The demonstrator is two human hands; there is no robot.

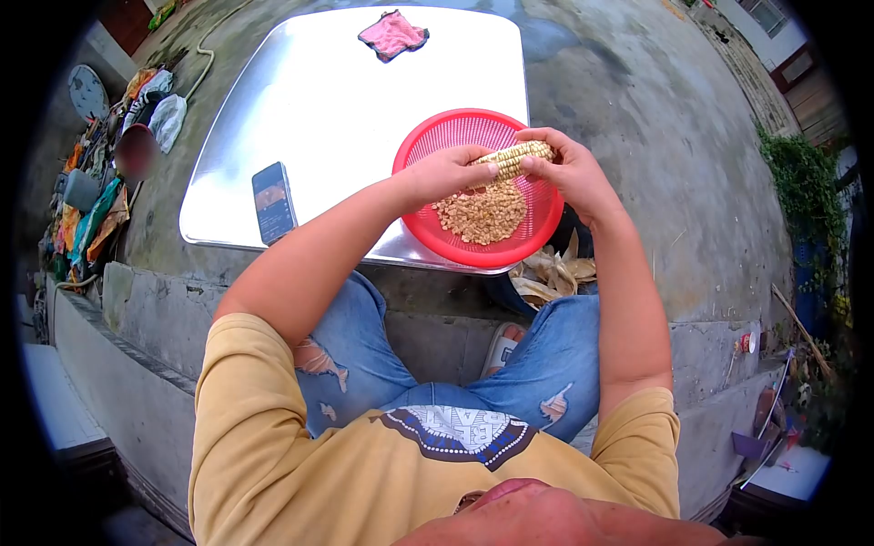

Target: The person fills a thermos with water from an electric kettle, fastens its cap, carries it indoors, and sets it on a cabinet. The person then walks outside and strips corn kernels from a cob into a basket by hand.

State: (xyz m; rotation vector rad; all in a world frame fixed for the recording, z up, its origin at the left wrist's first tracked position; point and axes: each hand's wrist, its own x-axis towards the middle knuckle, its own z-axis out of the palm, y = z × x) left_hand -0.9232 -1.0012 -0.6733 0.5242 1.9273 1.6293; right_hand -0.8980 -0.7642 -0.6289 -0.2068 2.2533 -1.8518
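Note:
An ear of dried corn is held between my two hands, tilted up to the right, above a red plastic colander. My left hand grips its lower left end, thumb along the cob. Around its upper right end, my right hand is closed, with the thumb pressed on the rows of kernels. Loose corn kernels lie heaped in the colander below. The colander rests at the near right corner of a shiny metal-topped table.
A smartphone lies on the table's left side, and a pink cloth at its far edge. Dry corn husks fill a dark container beside my knee. Bags and clutter stand along the left; a green plant grows at right.

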